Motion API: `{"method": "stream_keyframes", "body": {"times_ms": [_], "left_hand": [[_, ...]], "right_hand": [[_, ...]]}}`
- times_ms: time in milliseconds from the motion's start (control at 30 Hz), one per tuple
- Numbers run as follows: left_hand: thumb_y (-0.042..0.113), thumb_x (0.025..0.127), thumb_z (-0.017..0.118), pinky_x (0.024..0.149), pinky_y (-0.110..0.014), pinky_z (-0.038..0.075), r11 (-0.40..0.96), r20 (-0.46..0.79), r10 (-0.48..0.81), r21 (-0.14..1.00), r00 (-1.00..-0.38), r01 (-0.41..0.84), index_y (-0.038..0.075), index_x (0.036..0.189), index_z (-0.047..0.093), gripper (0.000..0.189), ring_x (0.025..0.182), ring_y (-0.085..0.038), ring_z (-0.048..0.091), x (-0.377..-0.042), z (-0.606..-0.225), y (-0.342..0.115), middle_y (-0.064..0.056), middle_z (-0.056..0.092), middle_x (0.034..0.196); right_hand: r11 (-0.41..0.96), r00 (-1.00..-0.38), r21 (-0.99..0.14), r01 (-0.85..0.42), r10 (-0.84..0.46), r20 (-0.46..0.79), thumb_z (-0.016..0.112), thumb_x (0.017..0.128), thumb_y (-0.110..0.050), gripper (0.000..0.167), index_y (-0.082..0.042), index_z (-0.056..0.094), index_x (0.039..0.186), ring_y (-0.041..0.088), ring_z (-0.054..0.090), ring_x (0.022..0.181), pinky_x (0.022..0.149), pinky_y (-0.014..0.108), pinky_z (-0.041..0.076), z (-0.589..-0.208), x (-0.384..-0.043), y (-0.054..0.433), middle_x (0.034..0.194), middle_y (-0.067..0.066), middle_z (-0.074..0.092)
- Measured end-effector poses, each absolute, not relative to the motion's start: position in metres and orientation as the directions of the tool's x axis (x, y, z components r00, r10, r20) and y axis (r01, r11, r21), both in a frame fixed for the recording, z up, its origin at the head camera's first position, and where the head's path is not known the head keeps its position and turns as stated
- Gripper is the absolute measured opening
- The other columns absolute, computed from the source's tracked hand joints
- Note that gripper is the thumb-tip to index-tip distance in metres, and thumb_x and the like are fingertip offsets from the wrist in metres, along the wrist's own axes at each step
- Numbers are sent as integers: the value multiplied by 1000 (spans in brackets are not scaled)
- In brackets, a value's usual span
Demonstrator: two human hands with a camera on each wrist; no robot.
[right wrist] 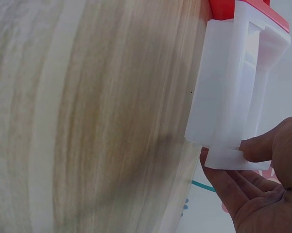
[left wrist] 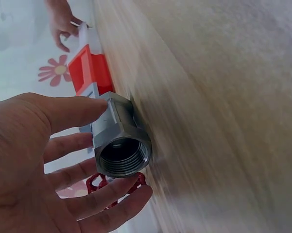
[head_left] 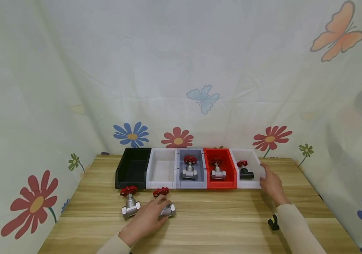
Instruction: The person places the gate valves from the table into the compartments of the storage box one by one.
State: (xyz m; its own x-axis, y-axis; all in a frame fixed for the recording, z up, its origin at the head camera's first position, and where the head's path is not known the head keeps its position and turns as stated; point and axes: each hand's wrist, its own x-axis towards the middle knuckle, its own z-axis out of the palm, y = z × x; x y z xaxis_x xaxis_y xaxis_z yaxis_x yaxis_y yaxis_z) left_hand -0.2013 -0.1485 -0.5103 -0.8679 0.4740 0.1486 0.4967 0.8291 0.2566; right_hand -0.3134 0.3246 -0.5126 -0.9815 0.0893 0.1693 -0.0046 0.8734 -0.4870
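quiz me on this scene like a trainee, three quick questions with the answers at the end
1. How many bins stand in the row?
2. True or false: the right hand is holding the red bin.
3. Pick one. The left hand is touching: A) the black bin; B) a valve on the table; C) the red bin.

Key: 1. Five. 2. False; it holds the white bin at the right end. 3. B.
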Motion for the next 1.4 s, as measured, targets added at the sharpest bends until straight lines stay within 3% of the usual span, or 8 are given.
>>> {"method": "stream_keyframes", "body": {"times_ms": [200, 567, 867, 1000, 1400], "left_hand": [[19, 84, 76, 85, -52, 54, 822, 115, 482, 285, -869, 494, 14, 130, 61, 48, 115, -32, 63, -203, -512, -149, -10, 57, 137], [21, 84, 75, 87, -52, 53, 835, 66, 472, 285, -879, 470, 16, 132, 60, 51, 118, -33, 62, -208, -515, -144, -11, 56, 139], [21, 76, 81, 70, -44, 54, 851, 123, 484, 165, -866, 499, 15, 127, 62, 54, 97, -31, 66, -212, -521, -137, -9, 60, 126], [21, 76, 81, 68, -43, 54, 855, 124, 480, 152, -868, 495, 16, 125, 63, 52, 93, -30, 65, -213, -522, -135, -7, 60, 122], [15, 74, 81, 66, -44, 53, 859, 117, 476, 147, -871, 490, 15, 118, 65, 47, 97, -29, 64, -211, -521, -133, -3, 60, 118]], "right_hand": [[874, -982, -487, 3, 94, 163, 55, 88, 1, 57, 1, 37, 143, 54, 59, 105, 83, 63, 47, -511, -313, 323, 124, 40, 56], [876, -981, -482, 3, 96, 168, 56, 89, 1, 58, 0, 36, 143, 54, 59, 106, 83, 62, 47, -512, -312, 323, 124, 39, 56], [875, -982, -484, 4, 94, 161, 56, 89, 1, 58, 1, 35, 144, 54, 58, 106, 84, 63, 47, -511, -312, 323, 125, 40, 55], [873, -982, -487, 7, 98, 160, 55, 90, 0, 58, 1, 35, 144, 54, 58, 106, 85, 62, 47, -511, -312, 322, 125, 40, 55], [869, -983, -495, 7, 96, 155, 56, 90, 1, 58, 1, 36, 144, 54, 57, 109, 88, 63, 46, -510, -311, 321, 127, 39, 54]]}}
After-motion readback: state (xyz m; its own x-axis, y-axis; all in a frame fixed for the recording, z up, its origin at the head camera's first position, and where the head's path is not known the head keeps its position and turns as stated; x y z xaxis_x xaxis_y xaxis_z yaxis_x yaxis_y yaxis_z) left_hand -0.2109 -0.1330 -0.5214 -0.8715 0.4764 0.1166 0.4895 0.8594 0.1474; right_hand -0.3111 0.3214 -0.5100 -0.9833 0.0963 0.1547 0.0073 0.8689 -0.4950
